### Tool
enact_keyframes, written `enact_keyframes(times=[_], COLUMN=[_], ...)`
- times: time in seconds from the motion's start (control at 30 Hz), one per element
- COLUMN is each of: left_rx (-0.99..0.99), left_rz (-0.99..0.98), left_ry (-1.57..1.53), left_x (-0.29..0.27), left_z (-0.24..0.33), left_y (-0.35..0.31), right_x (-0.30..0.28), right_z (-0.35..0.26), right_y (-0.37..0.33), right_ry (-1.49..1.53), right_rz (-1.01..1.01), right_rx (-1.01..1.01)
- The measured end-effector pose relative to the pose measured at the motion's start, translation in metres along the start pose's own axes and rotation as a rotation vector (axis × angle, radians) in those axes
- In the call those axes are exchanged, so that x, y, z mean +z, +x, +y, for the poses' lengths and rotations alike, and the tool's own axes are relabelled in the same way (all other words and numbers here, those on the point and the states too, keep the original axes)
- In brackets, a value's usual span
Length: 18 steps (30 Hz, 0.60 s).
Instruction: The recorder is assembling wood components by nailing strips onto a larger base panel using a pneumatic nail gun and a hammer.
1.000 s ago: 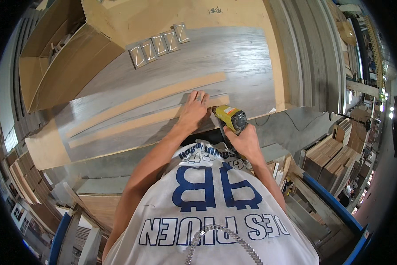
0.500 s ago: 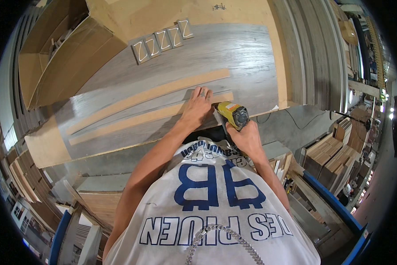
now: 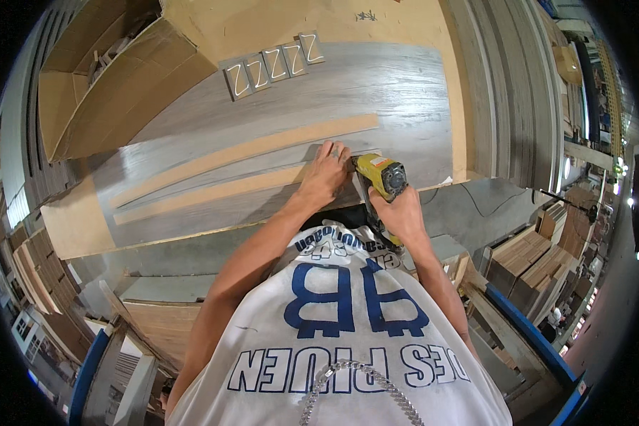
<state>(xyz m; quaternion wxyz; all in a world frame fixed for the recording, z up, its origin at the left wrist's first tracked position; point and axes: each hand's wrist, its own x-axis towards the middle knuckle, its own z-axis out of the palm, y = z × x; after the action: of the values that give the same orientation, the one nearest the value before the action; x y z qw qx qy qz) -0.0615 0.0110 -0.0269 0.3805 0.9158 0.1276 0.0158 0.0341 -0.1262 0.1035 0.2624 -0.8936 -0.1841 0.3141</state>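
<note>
My right hand (image 3: 399, 211) is wrapped around the handle of a yellow and black nail gun (image 3: 378, 175). The tool's nose lies over the right end of the nearer wood strip (image 3: 213, 200), just beside my left fingertips; the exact contact point is hidden. My left hand (image 3: 324, 175) bends its fingers over that strip near the same end, holding it against the grey wood-grain panel (image 3: 397, 85). A second tan strip (image 3: 262, 150) lies farther off, roughly parallel. Thin grey edges show along both strips.
Several small grey blocks (image 3: 276, 64) with white zigzag lines stand in a row on the panel. An open cardboard box (image 3: 127, 92) is at the far left. Stacked grey boards (image 3: 507, 92) line the right. A dark cable (image 3: 486, 209) hangs below the table edge.
My right hand has moved the nail gun slightly farther forward, over the strip's end. My left hand stays on the strip. The whole view has shifted a little.
</note>
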Motion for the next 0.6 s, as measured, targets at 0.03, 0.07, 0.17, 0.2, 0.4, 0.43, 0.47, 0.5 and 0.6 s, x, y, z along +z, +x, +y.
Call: enact_keyframes(times=[0.03,0.07,0.17,0.2,0.4,0.43,0.47,0.5,0.6], left_rx=[-0.005,-0.01,0.057,0.064,-0.063,-0.152,-0.243,-0.247,-0.287], left_rz=[-0.005,-0.01,-0.061,-0.061,0.147,0.199,0.251,0.257,0.322], left_ry=[-0.01,-0.02,0.124,0.13,0.09,0.027,-0.036,-0.029,0.0], left_x=[-0.001,-0.002,0.002,0.0,-0.028,-0.037,-0.044,-0.049,-0.057], left_z=[0.001,0.002,-0.007,-0.007,-0.002,-0.004,-0.007,-0.012,-0.022], left_y=[0.0,0.001,-0.001,0.0,-0.014,-0.019,-0.024,-0.028,-0.03], right_x=[-0.001,-0.003,-0.003,-0.002,-0.035,-0.034,-0.027,-0.024,-0.012], right_z=[-0.003,-0.006,-0.004,0.002,0.034,0.043,0.058,0.054,0.035], right_y=[0.0,0.0,0.004,0.007,0.028,0.034,0.042,0.049,0.053], right_ry=[0.003,-0.004,-0.033,-0.057,-0.389,-0.384,-0.503,-0.62,-0.66], right_rz=[0.002,-0.002,-0.008,-0.007,0.189,0.193,0.3,0.401,0.386], right_rx=[0.001,0.014,-0.013,-0.048,0.105,0.111,0.015,-0.096,-0.283])
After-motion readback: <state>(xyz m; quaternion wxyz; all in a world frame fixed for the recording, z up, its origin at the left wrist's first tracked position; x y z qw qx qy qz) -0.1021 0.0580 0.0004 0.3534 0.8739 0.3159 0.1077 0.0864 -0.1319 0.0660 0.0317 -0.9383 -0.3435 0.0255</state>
